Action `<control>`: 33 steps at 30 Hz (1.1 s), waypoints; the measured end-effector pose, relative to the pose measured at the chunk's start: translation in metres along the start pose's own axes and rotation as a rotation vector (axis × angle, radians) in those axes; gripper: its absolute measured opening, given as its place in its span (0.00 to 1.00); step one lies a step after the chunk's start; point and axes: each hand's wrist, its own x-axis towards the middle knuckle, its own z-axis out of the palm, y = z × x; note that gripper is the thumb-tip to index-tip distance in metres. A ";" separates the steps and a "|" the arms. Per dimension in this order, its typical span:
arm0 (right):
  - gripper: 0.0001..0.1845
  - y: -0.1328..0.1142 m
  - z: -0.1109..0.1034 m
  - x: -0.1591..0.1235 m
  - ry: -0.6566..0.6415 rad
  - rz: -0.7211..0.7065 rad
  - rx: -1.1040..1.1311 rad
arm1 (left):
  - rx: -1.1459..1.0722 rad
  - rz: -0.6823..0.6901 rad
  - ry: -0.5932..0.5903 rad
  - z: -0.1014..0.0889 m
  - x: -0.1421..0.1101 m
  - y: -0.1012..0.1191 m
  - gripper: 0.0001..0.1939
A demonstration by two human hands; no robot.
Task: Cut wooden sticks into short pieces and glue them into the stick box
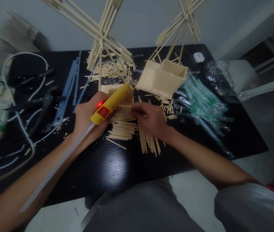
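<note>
My left hand (pixel 88 114) is closed round a yellow hot glue gun (pixel 114 103), with a red light glowing at its side. A long clear glue stick (pixel 56 167) sticks out of its rear, over my left forearm. Beyond the gun, partly hidden by it, is a small box-like piece of wooden sticks (pixel 124 113). My right hand (pixel 152 120) is at that piece's right edge, thumb and fingertips pressed together; whatever they pinch is hidden. Below lie a row of short thin sticks (pixel 122 130) and a bundle of longer sticks (pixel 147 138).
Behind stand two stick structures; the right one has a boxy base (pixel 161 79). Loose stick pieces (pixel 112 69) are heaped at the back. Pliers (pixel 46 103), white cable (pixel 18 112) and blue-grey strips (pixel 67 87) lie left. Plastic wrappers (pixel 204 96) and a white earbud case (pixel 198 57) are right.
</note>
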 end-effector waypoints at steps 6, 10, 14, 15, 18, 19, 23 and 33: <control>0.06 0.000 0.000 0.000 -0.007 0.034 0.019 | -0.005 -0.023 -0.015 0.000 0.001 -0.002 0.14; 0.06 0.001 0.001 0.000 -0.012 0.056 0.010 | -0.015 -0.030 -0.050 0.000 0.002 -0.002 0.14; 0.04 0.000 0.000 0.001 -0.014 0.062 0.029 | -0.001 -0.038 -0.059 -0.001 0.003 -0.001 0.14; 0.04 0.000 0.000 0.001 -0.013 0.061 0.038 | 0.006 -0.042 -0.060 -0.001 0.003 -0.001 0.14; 0.05 -0.001 0.000 0.002 -0.007 0.053 0.058 | 0.018 -0.046 -0.065 -0.003 0.003 0.000 0.14; 0.06 -0.001 0.000 0.002 -0.008 0.053 0.061 | 0.012 -0.041 -0.072 -0.003 0.002 0.000 0.14; 0.06 -0.001 -0.001 0.001 -0.019 0.060 0.070 | -0.016 -0.025 -0.066 -0.003 0.000 0.000 0.15; 0.04 -0.001 -0.002 0.001 -0.042 0.046 0.047 | -0.026 0.028 -0.045 -0.002 0.000 -0.005 0.14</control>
